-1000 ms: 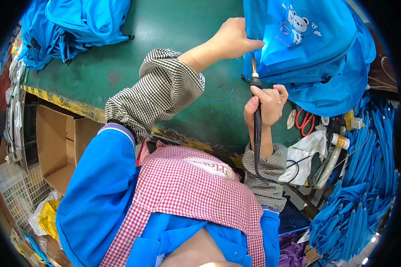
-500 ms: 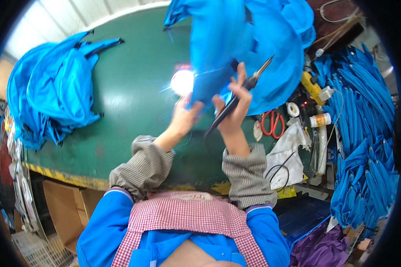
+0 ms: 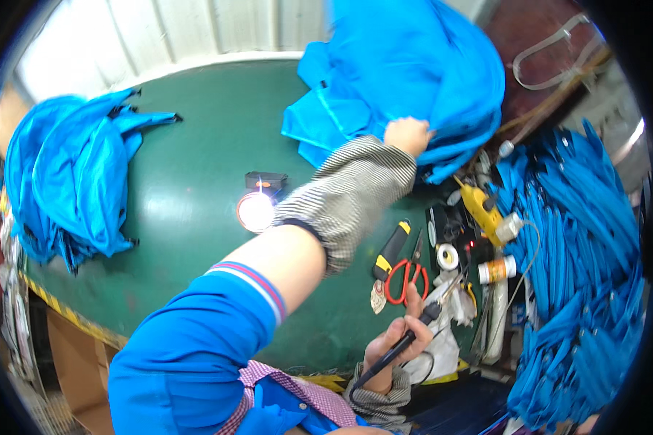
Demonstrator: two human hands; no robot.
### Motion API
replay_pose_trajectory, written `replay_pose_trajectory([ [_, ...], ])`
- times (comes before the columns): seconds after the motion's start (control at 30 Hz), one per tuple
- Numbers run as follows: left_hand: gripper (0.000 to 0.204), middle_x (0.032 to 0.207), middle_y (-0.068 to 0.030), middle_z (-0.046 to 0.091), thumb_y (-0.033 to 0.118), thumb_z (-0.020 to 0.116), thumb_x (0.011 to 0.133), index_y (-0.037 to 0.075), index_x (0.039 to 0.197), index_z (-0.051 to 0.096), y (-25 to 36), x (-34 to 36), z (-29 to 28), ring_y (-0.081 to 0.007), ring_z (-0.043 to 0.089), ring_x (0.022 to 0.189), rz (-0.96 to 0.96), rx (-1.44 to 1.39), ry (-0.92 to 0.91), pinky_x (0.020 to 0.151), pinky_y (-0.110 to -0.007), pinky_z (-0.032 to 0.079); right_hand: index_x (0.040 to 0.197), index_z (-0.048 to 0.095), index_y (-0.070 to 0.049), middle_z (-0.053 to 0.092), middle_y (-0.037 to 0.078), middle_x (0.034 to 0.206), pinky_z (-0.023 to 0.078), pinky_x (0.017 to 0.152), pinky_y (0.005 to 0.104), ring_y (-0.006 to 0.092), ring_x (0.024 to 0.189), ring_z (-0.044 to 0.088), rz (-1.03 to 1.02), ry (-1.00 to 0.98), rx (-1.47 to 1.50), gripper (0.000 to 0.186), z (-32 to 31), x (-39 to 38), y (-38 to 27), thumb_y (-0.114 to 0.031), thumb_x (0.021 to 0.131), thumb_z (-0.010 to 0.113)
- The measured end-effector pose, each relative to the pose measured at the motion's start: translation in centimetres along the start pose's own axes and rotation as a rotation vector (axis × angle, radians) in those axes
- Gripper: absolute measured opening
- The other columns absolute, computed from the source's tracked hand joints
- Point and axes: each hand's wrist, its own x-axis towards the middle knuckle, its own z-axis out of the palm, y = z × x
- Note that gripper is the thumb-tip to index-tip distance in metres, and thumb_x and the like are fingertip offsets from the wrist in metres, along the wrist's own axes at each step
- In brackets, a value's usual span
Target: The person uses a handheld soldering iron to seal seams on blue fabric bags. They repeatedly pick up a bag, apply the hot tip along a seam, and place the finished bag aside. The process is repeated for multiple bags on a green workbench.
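Note:
Stretched across the green table, my left arm ends in my left hand (image 3: 408, 136), whose curled fingers close on the near edge of a heaped blue fabric piece (image 3: 428, 72). My right hand (image 3: 393, 346) is low, near the table's front edge. It grips a soldering iron (image 3: 432, 313) with a dark handle and a thin metal tip, pointing up and right. Just above this hand lie red-handled scissors (image 3: 406, 283) and a yellow-and-black utility knife (image 3: 393, 250).
Another blue fabric pile (image 3: 72, 181) with black tips lies at the left. A bright lamp (image 3: 257, 211) shines mid-table beside a small black box (image 3: 265, 180). At right are a yellow glue gun (image 3: 482, 210), a tape roll (image 3: 448, 257), a white bottle (image 3: 498, 270) and many hanging blue pieces (image 3: 580, 254).
My left hand has moved up and right to the blue heap. The fabric between my hands has left them. My right hand, with the soldering iron, has dropped toward the front edge.

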Motion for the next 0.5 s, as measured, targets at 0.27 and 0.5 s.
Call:
replay_pose_trajectory([
  [0.27,0.046,0.117,-0.0128,0.06,0.044,0.055,0.089,0.012,0.121,0.059,-4.9,-10.2,-6.9,-0.0309,0.057,0.105,0.441,-0.031,0.126,0.091,-0.042,0.045,0.098,0.033,-0.004,0.054,0.035,0.117,0.039,0.097,0.0491,0.0389,0.106,0.056,0.079,-0.009,0.067,0.012,1.3,-0.2,-0.2,-0.012,0.096,0.042],
  [0.5,0.057,0.131,-0.0202,0.047,0.032,0.072,0.076,0.009,0.125,0.055,-27.5,-32.0,-24.4,-0.0351,0.044,0.123,-0.393,0.509,0.168,0.1,-0.043,0.04,0.097,0.037,-0.001,0.058,0.033,0.109,0.043,0.097,0.0479,0.0394,0.105,0.058,0.119,-0.071,0.186,0.008,3.2,-2.2,-2.8,-0.007,0.094,0.042],
])
